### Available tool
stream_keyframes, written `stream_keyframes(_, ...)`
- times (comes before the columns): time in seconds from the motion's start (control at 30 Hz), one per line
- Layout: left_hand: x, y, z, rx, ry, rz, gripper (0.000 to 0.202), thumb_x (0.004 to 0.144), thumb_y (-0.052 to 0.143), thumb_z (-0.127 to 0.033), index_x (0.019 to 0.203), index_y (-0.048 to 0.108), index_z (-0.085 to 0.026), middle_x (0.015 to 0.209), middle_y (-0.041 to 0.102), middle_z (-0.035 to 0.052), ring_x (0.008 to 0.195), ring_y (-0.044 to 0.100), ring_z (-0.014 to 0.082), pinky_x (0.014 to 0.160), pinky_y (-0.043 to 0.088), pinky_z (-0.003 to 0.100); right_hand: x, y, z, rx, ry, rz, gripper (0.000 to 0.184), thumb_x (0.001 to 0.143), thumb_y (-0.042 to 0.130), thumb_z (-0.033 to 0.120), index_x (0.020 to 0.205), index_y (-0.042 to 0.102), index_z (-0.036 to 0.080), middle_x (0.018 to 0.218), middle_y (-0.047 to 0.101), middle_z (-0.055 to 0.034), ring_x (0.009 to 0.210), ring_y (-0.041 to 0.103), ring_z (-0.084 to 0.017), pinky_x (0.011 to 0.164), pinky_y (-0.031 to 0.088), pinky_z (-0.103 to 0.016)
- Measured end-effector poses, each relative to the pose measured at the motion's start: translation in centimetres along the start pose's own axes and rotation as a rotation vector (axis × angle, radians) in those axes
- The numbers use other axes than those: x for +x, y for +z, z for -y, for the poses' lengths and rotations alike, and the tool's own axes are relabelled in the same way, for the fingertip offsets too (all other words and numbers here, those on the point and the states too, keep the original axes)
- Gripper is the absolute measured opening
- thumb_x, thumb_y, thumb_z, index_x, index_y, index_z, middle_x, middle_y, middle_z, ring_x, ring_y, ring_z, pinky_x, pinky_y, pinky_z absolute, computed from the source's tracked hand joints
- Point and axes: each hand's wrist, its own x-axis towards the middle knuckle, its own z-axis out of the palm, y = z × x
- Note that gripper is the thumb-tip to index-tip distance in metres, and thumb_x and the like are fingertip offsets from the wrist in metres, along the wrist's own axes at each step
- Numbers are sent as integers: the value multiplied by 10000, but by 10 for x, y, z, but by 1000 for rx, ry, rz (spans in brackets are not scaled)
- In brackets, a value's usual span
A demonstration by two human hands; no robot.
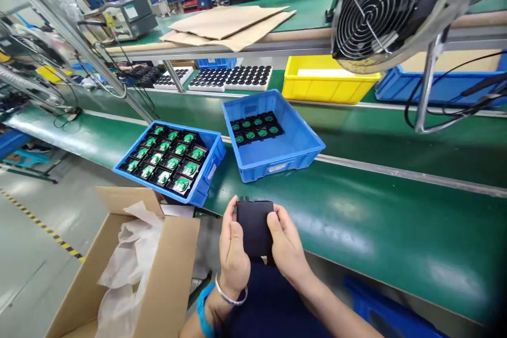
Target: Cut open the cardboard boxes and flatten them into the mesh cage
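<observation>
Between my two hands, just off the bench's front edge, is a flat black plastic housing [255,228] with small tabs on its top edge. My left hand [233,251] grips its left side, and a sliver of green shows by those fingertips. On the right side, my right hand [287,240] holds it with the thumb on the face. The housing's far side is hidden. Beyond the hands stands a blue bin [277,161] with several black parts bearing round green boards [255,129] at its left. A second blue bin [216,161] to the left is filled with similar parts [172,162].
An open cardboard box [174,269] with white foam sheet [132,269] stands at lower left. A fan [376,16] hangs at upper right. Behind are a yellow bin [325,87], white trays of black rings [247,78] and cardboard sheets [229,24]. The green bench [376,222] runs rightward.
</observation>
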Motion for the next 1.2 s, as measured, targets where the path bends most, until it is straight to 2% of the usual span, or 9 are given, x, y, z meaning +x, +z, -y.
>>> stream_keyframes(0.17, 27, 4, 1, -86, -119, 25, 544, 924, 436, -524, 1343, 499, -183, 1362, 531, 117, 1202, 542, 246, 964, 499, 341, 14, -5, -3, 15, -41, -116, 408, 924, 426, 554, 1143, 504, 219, 1117, 633, -77, 1083, 579, -224, 839, 527, -326)
stream_keyframes(0.3, 47, 4, 3, -37, -92, 132, 560, 932, 415, -523, 1372, 468, -180, 1324, 557, 124, 1158, 571, 250, 973, 493, 372, 21, -3, 1, -40, -75, -36, 410, 894, 542, 463, 1212, 452, 220, 1199, 608, -92, 1085, 592, -216, 907, 519, -351)
stream_keyframes(0.5, 65, 6, 9, 76, -35, 243, 531, 957, 368, -492, 1410, 428, -222, 1390, 501, 97, 1227, 519, 252, 1033, 444, 391, 22, -7, 6, -293, -139, -16, 762, 817, 657, 284, 1436, 215, 250, 1388, 481, -109, 1219, 521, -222, 1019, 467, -391)
stream_keyframes(0.73, 65, 26, 22, 209, 68, 417, 506, 976, 346, -436, 1434, 383, -224, 1411, 483, 93, 1251, 499, 237, 1050, 429, 371, 28, -24, 5, -423, -196, -375, 392, 908, 490, 490, 1138, 532, 177, 1014, 674, -85, 832, 633, -188, 711, 517, -295)
stream_keyframes(0.87, 63, 53, 27, 237, 81, 471, 491, 972, 368, -429, 1414, 413, -220, 1460, 431, 81, 1317, 433, 226, 1087, 391, 345, 27, -51, 8, -262, -219, -443, 458, 952, 342, 545, 1054, 598, 179, 1014, 671, -88, 863, 613, -189, 753, 503, -297)
stream_keyframes(0.97, 62, 76, 32, 247, 49, 506, 496, 963, 372, -465, 1376, 458, -203, 1423, 476, 90, 1279, 476, 220, 1059, 419, 330, 22, -75, 10, -85, -258, -448, 474, 954, 330, 552, 1114, 606, 200, 1090, 654, -81, 972, 600, -197, 860, 491, -311)
stream_keyframes(1.03, 61, 91, 41, 254, 20, 550, 515, 955, 377, -484, 1383, 443, -204, 1411, 488, 97, 1251, 505, 224, 1038, 437, 338, 20, -96, 6, -2, -251, -419, 495, 949, 324, 568, 1122, 617, 210, 1055, 663, -77, 925, 611, -193, 824, 499, -314)
stream_keyframes(1.13, 64, 112, 75, 351, 43, 639, 522, 938, 420, -486, 1375, 436, -201, 1388, 507, 108, 1245, 507, 235, 1038, 424, 360, 22, -147, -12, 3, -215, -432, 562, 924, 319, 622, 1118, 629, 195, 948, 675, -82, 788, 620, -182, 690, 502, -307)
stream_keyframes(1.2, 68, 130, 108, 487, 101, 709, 484, 921, 454, -484, 1298, 497, -184, 1314, 561, 117, 1208, 529, 242, 1027, 419, 381, 22, -200, -29, -47, -160, -530, 607, 887, 344, 666, 1110, 624, 176, 914, 675, -87, 739, 625, -182, 622, 492, -301)
